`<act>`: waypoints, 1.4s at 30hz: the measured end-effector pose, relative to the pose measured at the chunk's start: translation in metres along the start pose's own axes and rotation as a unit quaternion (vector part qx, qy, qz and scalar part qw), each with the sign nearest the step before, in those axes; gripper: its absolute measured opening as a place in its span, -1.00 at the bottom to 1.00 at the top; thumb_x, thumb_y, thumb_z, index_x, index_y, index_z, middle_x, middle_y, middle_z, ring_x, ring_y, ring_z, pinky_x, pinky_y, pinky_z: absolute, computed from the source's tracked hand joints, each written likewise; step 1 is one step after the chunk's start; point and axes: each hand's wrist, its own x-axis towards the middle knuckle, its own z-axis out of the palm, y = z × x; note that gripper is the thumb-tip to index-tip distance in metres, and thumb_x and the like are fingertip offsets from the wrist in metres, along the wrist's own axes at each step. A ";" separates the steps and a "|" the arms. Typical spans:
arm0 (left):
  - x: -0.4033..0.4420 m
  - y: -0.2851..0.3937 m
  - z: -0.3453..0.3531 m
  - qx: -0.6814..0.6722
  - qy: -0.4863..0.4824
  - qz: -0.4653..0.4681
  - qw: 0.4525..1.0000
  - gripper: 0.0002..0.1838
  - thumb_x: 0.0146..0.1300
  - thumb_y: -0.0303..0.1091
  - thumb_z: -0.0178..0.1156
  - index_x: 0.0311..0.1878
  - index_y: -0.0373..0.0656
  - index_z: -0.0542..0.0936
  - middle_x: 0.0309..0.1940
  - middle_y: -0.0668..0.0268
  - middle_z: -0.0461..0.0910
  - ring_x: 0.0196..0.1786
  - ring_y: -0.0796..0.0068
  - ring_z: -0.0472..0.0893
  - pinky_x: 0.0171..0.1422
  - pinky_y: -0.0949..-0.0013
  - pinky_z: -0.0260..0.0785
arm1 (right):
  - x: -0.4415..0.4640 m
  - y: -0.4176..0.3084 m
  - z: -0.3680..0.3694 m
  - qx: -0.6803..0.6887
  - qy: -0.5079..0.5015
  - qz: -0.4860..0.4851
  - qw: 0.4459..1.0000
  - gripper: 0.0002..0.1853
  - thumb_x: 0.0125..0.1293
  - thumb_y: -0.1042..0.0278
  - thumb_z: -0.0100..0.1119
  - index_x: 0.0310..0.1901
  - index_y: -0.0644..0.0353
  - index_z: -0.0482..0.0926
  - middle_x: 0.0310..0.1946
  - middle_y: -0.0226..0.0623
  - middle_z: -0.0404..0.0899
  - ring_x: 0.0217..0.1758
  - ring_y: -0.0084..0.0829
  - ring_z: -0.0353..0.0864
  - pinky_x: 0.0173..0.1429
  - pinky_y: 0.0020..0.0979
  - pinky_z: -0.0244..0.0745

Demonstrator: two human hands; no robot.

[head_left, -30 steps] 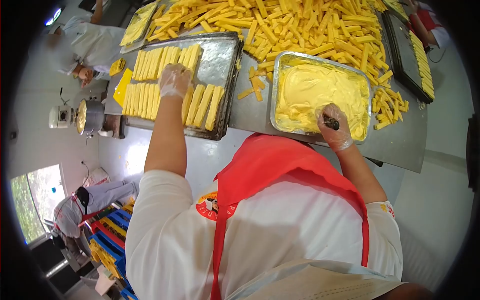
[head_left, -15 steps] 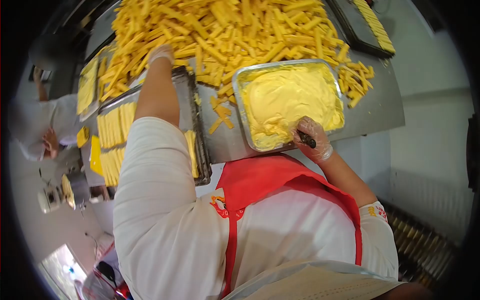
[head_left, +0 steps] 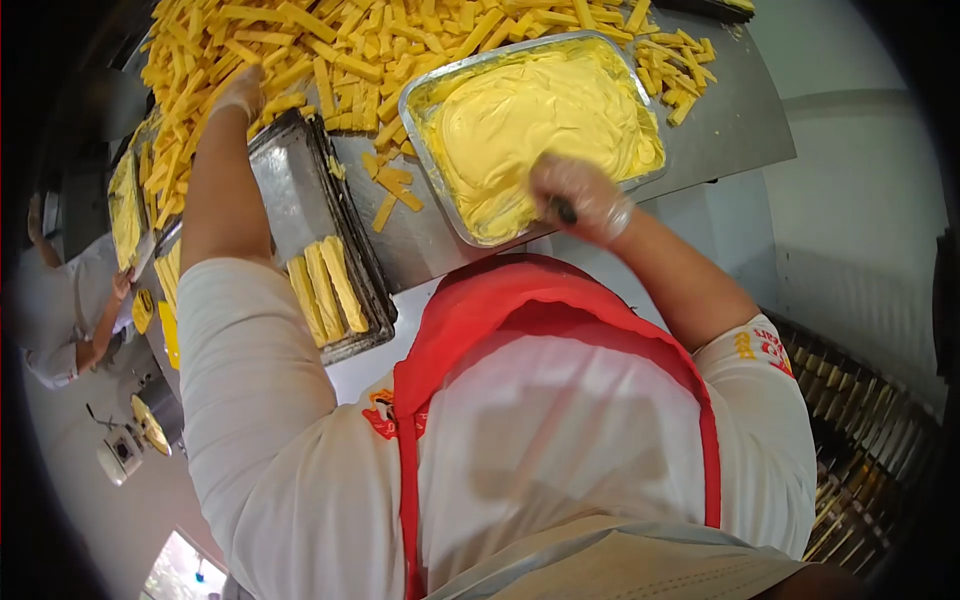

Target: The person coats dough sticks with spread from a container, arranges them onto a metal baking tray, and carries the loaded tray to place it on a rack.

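My left hand [head_left: 238,95], in a clear plastic glove, reaches into a large pile of yellow sticks [head_left: 350,60] that look like cut cake or bread. Its fingers are blurred among the sticks, so their grip is unclear. My right hand [head_left: 580,195], gloved too, is closed around the black handle [head_left: 563,210] of a tool whose blade I cannot see. That hand is over the near edge of a metal pan [head_left: 432,180] of smooth yellow cream [head_left: 540,120]. Under my left forearm lies a dark baking tray [head_left: 290,185] with coated sticks [head_left: 325,290] in rows.
Loose sticks [head_left: 397,190] lie on the steel table [head_left: 735,110] between tray and pan. Another tray [head_left: 125,210] stands at the far left, near a co-worker in white [head_left: 75,310]. A rack of trays [head_left: 870,420] is at the lower right.
The view has shifted, so the table sits higher and further left. My left hand remains at the pile. My right hand, with the tool, has moved left along the pan's near edge.
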 end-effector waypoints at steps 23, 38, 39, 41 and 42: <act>-0.337 0.230 0.062 -0.336 0.110 0.173 0.919 -0.69 0.06 -0.54 0.33 -0.09 -0.16 0.59 -0.26 0.16 0.61 -0.21 0.16 0.64 -0.11 0.22 0.51 | -0.013 0.041 -0.009 0.130 0.123 0.034 0.983 -0.81 0.35 0.41 0.22 -0.39 0.20 0.43 -0.52 -0.33 0.29 -0.45 -0.44 0.29 -0.31 -0.40 0.33; -0.349 0.262 0.050 -0.166 0.083 0.100 0.977 -0.77 0.10 -0.23 0.32 -0.20 -0.11 0.69 -0.20 0.05 0.68 -0.15 0.02 0.67 -0.02 0.10 0.52 | -0.014 -0.006 -0.031 0.142 0.108 -0.106 0.978 -0.87 0.28 0.39 0.18 -0.37 0.21 0.47 -0.42 -0.11 0.47 -0.34 -0.06 0.46 -0.20 -0.20 0.44; -0.347 0.264 0.050 -0.228 0.072 0.039 0.970 -0.73 0.10 -0.20 0.31 -0.19 -0.15 0.69 -0.22 0.03 0.68 -0.14 0.01 0.67 0.01 0.12 0.51 | -0.015 -0.008 -0.027 0.127 0.097 -0.117 0.980 -0.86 0.29 0.40 0.17 -0.38 0.20 0.45 -0.43 -0.13 0.45 -0.33 -0.06 0.44 -0.20 -0.20 0.43; -0.353 0.266 0.047 -0.264 0.062 0.017 0.962 -0.70 0.08 -0.18 0.32 -0.19 -0.17 0.69 -0.23 0.01 0.68 -0.12 0.00 0.67 0.03 0.12 0.51 | -0.015 0.020 -0.011 0.146 0.063 -0.126 0.979 -0.86 0.29 0.42 0.15 -0.38 0.19 0.41 -0.44 -0.14 0.40 -0.31 -0.05 0.43 -0.20 -0.21 0.39; -0.357 0.265 0.046 -0.305 0.046 0.005 0.951 -0.67 0.05 -0.17 0.33 -0.19 -0.20 0.69 -0.24 -0.02 0.69 -0.10 -0.02 0.67 0.05 0.11 0.50 | -0.020 0.035 -0.011 0.113 0.068 -0.079 0.988 -0.87 0.27 0.43 0.16 -0.38 0.19 0.40 -0.44 -0.13 0.40 -0.31 -0.05 0.43 -0.20 -0.20 0.39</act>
